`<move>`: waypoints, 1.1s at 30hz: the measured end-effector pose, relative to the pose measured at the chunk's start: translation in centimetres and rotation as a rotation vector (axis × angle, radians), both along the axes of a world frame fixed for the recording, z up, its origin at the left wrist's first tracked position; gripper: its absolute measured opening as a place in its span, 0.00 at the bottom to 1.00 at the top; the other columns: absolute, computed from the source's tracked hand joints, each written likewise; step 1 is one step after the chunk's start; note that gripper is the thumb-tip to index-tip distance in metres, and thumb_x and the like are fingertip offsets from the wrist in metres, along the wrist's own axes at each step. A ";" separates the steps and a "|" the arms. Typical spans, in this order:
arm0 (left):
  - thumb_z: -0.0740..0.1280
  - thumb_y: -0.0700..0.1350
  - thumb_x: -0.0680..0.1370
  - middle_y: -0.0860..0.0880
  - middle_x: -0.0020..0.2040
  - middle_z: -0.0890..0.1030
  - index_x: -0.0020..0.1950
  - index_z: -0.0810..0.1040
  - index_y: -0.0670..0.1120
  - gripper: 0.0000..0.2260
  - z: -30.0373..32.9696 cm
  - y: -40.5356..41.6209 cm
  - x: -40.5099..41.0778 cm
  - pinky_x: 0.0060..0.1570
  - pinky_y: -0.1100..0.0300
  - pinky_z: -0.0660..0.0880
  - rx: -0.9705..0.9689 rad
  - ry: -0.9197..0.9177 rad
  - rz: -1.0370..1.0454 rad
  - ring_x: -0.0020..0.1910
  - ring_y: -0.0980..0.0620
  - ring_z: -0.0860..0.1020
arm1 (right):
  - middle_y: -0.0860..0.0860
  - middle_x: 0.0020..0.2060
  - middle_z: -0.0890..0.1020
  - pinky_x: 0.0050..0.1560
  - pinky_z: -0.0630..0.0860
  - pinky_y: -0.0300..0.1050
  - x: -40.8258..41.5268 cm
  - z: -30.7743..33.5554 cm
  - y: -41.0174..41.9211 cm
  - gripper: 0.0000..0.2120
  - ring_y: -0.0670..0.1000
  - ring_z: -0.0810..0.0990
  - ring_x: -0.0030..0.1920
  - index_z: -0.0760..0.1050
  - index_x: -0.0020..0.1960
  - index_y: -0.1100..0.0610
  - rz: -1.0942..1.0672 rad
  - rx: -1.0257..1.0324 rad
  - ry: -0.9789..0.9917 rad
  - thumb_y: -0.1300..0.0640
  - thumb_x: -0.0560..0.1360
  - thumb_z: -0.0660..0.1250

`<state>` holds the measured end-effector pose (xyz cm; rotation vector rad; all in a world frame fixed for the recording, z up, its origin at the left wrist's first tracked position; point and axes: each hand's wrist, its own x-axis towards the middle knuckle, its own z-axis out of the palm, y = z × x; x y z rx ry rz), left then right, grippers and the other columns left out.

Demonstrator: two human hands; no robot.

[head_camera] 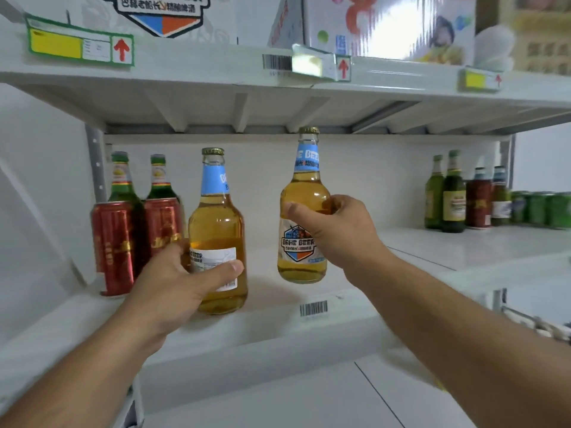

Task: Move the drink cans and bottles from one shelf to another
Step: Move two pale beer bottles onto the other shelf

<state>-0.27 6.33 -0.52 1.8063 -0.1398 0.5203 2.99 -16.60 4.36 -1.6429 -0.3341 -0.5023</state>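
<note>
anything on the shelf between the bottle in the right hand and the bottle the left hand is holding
Nothing visible. The right hand holds its amber bottle lifted above the shelf, and the stretch of shelf between it and the left hand's bottle is bare. The red cans stand on the far left side.

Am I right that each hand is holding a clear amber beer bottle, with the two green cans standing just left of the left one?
Nearly. In the head view those two cans are red. The left hand and right hand do each hold an amber bottle.
</note>
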 end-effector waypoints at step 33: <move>0.82 0.54 0.65 0.53 0.51 0.88 0.59 0.82 0.54 0.24 0.1 -44.6 2.5 0.58 0.43 0.82 0.029 0.023 -0.290 0.52 0.49 0.86 | 0.46 0.38 0.86 0.30 0.75 0.33 -4.4 0.3 -42.1 0.13 0.40 0.85 0.34 0.78 0.47 0.49 -0.264 -0.030 -0.006 0.44 0.70 0.77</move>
